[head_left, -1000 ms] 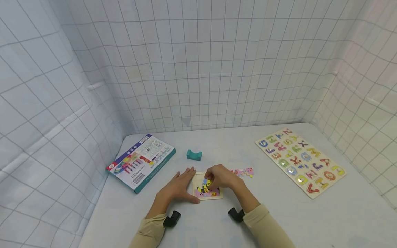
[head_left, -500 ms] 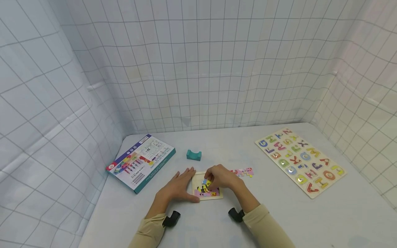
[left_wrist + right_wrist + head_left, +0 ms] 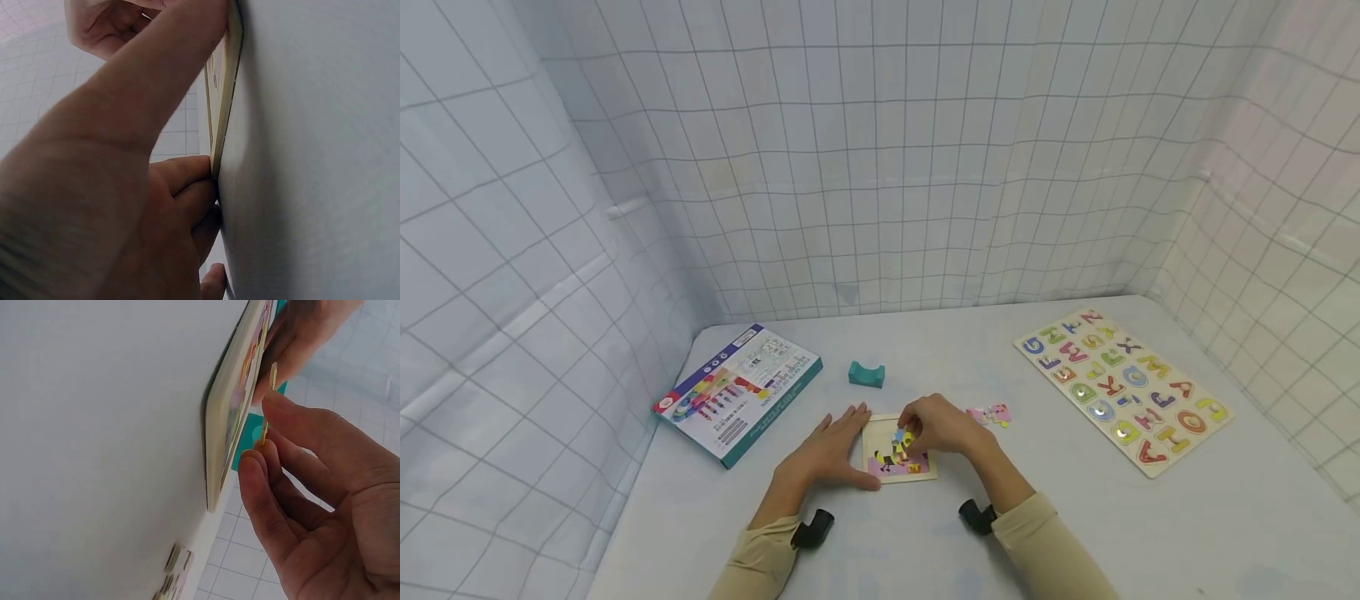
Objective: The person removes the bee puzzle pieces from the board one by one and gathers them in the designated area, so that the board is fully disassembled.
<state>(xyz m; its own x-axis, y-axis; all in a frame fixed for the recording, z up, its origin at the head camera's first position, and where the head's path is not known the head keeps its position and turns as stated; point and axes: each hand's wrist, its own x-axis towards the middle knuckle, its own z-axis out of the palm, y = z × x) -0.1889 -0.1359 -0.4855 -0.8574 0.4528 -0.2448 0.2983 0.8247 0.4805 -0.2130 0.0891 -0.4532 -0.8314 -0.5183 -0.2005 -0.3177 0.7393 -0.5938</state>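
Observation:
A small square wooden puzzle tray (image 3: 877, 430) lies on the table, with pink and yellow picture pieces along its lower part. My left hand (image 3: 829, 455) rests along its left side, fingers spread and thumb at the near left corner. My right hand (image 3: 942, 423) is over the tray's right side. Between thumb and fingertips it pinches a thin puzzle piece (image 3: 273, 376), which the right wrist view shows edge-on and apart from the tray. From the head, blue and yellow show on that piece; the fingers hide part of it.
Several loose pink puzzle pieces (image 3: 999, 412) lie right of the tray, partly behind the right hand. Beyond the tray is a teal curved block (image 3: 867, 376). A flat printed box (image 3: 741, 392) lies at left, a wooden alphabet board (image 3: 1123, 385) at right.
My right hand has shifted slightly, and the blue and yellow piece it pinches is now tilted up out of the picture. My left hand keeps its place at the tray.

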